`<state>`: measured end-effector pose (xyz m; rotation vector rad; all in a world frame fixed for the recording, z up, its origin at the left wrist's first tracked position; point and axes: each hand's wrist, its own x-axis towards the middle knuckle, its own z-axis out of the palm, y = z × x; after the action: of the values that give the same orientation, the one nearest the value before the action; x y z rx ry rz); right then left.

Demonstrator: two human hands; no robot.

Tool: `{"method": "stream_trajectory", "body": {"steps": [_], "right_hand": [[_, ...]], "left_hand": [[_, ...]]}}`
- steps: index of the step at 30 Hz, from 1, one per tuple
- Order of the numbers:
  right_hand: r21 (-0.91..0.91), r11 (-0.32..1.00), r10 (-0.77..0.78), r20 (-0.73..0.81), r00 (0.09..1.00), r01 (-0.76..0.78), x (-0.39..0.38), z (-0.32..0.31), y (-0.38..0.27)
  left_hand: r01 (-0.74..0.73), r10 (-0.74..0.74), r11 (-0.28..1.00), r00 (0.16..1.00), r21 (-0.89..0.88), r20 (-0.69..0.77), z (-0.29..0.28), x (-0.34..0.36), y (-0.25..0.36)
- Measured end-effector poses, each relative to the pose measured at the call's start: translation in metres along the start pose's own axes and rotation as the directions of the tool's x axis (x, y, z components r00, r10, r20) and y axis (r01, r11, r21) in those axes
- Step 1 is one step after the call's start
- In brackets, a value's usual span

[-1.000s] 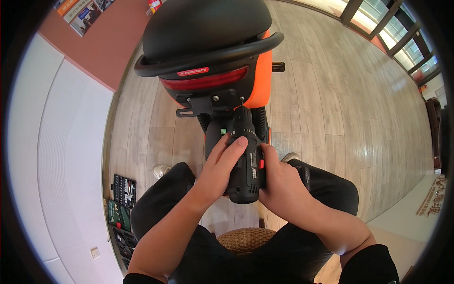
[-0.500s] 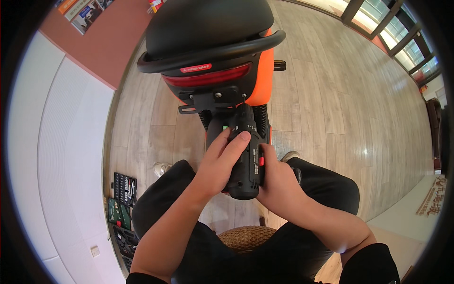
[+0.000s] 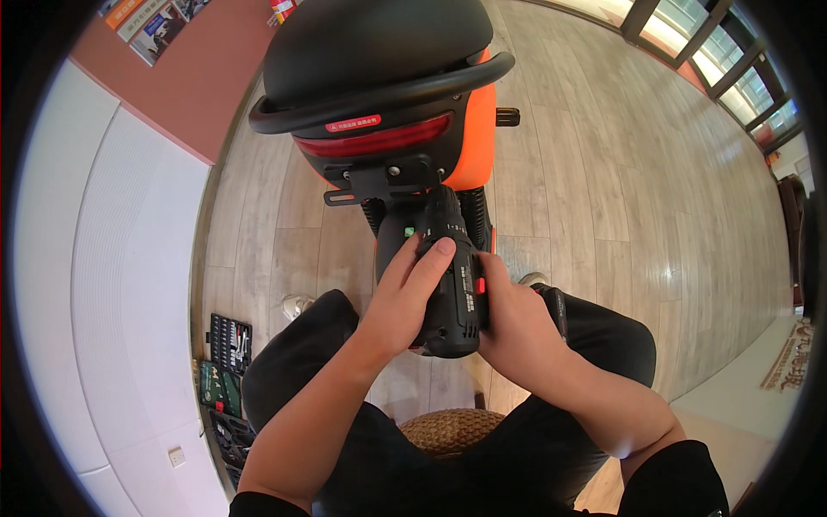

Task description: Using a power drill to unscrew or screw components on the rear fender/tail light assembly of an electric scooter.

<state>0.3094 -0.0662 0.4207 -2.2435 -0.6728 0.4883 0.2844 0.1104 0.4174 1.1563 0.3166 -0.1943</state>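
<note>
The drill [image 3: 454,302] hides the right hand's [image 3: 524,326] fingertips (likely round its handle).

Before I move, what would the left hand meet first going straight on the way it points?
Past the black power drill it grips, the left hand would probably meet the flat black bracket below the curved red tail light first, though depth is unclear from this view.

drill [image 3: 451,302]: black, pale print on top, showing red tab on right side, pointing away from wearer | drill nose: sitting just below right screw [image 3: 441,172], contact not readable | screw: small, showing pale head | bracket [image 3: 379,183]: black, running across scooter [image 3: 476,142] rear, slotted end sticking out left
</note>
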Motion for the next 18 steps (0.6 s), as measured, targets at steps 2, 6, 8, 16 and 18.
{"method": "stream_trajectory", "body": {"steps": [2,6,8,16,18], "right_hand": [[-0.01,1.0,0.01,0.007,1.0,-0.01,0.0001,-0.0016,-0.0008],[-0.028,0.999,0.026,0.008,1.0,-0.026,0.0,-0.002,0.0014],[-0.035,0.999,0.034,0.014,0.999,-0.033,-0.0001,-0.0038,0.0004],[-0.067,0.997,0.038,0.017,0.999,-0.037,-0.0005,-0.0038,0.0017],[-0.081,0.996,0.026,0.012,1.0,-0.025,-0.0004,-0.0049,0.0024]], "left_hand": [[-0.013,0.013,1.0,1.0,-0.013,0.004,0.0001,0.0002,-0.0017],[-0.006,0.006,1.0,1.0,-0.012,-0.006,0.0011,0.0008,-0.0046],[-0.007,0.007,1.0,1.0,-0.018,-0.013,0.0016,0.0011,-0.005],[0.006,-0.007,0.999,1.0,-0.046,-0.012,0.0016,0.0018,-0.0061],[0.004,-0.005,0.999,1.0,-0.052,-0.002,0.0026,0.002,-0.0065]]}}
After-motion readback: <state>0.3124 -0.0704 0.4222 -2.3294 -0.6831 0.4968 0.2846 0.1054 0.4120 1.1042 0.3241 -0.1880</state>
